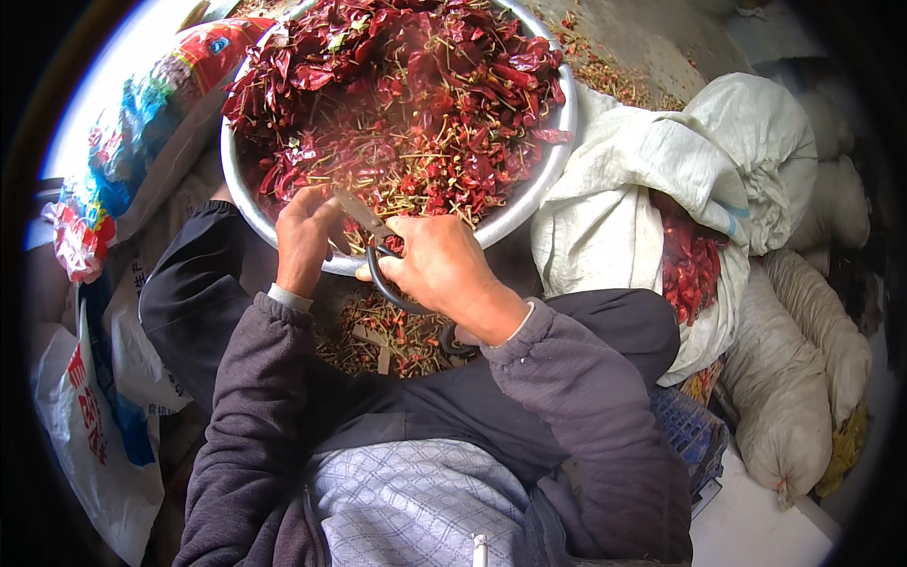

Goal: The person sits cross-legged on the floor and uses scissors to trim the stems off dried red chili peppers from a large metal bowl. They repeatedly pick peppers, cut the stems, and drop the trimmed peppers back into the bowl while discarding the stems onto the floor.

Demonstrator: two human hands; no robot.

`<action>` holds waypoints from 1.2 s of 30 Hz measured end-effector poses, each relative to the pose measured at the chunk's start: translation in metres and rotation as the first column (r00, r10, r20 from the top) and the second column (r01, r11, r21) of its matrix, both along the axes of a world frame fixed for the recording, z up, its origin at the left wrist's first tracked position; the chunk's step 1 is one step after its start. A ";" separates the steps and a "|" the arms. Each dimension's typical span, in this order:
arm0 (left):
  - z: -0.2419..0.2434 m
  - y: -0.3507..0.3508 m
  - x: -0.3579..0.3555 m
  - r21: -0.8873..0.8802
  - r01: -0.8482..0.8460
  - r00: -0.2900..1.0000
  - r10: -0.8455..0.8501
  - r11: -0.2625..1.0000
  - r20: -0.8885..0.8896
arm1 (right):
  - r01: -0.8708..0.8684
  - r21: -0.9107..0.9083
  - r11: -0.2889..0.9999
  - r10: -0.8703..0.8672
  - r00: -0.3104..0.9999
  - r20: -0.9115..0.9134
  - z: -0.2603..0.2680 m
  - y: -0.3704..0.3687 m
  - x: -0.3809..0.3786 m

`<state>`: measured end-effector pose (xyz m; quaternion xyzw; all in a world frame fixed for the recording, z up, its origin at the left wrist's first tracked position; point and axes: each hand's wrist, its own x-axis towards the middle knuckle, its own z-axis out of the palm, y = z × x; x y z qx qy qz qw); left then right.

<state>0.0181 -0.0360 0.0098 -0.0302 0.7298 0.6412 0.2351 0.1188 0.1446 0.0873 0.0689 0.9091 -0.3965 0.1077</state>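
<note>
My right hand (443,266) grips a pair of scissors (361,211) with black loop handles, blades pointing up and left. Close to the blade tips is my left hand (306,230), its fingers curled; whether a chili is pinched in them is hard to make out. Both hands are over the near rim of a large metal basin (570,106). Whole dried red chilies (319,46) are heaped at its far side and edges. Cut red pieces and pale stems (453,159) lie mixed towards its middle and right.
Right of the basin, a white woven sack (602,205) gapes over more red chilies (687,262). Stuffed sacks (779,397) and a blue plastic crate (684,432) are beyond my right knee. Stem scraps (397,333) litter the floor between my legs. Printed plastic bags (92,418) lie left.
</note>
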 end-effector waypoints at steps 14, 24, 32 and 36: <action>0.010 -0.012 0.012 0.268 0.003 0.988 -0.044 0.963 0.146 | 0.313 -0.530 0.788 -0.242 0.949 0.200 -0.016 -0.031 0.042; 0.008 -0.041 0.043 0.488 -0.023 0.961 -0.115 0.873 0.250 | 0.396 -0.606 0.690 -0.380 0.911 0.163 -0.022 -0.054 0.097; 0.006 -0.046 0.043 0.414 0.048 0.983 -0.116 0.909 0.141 | 0.172 0.053 0.984 -0.157 0.965 -0.211 -0.003 -0.052 0.116; 0.004 -0.047 0.045 0.328 0.076 0.984 -0.123 0.942 0.126 | 0.165 0.133 0.977 -0.131 0.964 -0.233 0.001 -0.054 0.121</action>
